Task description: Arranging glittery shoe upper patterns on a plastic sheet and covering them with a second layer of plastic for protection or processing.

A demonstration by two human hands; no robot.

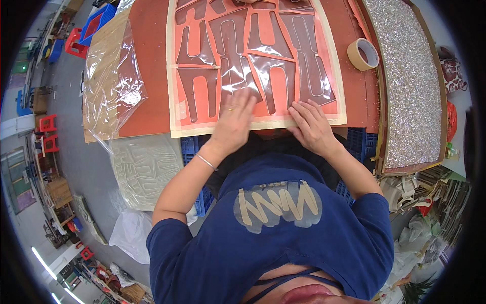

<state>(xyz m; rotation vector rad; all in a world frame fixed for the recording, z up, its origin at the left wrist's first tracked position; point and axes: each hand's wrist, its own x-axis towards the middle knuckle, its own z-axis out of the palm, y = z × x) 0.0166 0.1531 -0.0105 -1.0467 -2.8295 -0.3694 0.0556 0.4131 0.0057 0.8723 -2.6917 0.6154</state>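
Observation:
A coral-red board [173, 96] with a cream tape border lies on the table before me. Several shiny, see-through brownish plastic pieces [233, 76] with long cutouts are laid out across it. My left hand [234, 120], a ring on one finger, rests flat near the board's front edge with its fingertips over a piece; its fingers are stretched out and slightly blurred. To its right, my right hand [311, 125] lies palm down across the front border, fingers spread and touching the lower corner of another piece. Neither hand grips anything.
A cream tape roll [356, 55] sits right of the board. Beyond it stands a long panel of silvery glitter material [410, 81]. Clear plastic film [119, 86] drapes over the table's left end. Below hangs a pale sheet with embossed shapes [147, 172]; blue crates [359, 144] stand under the table.

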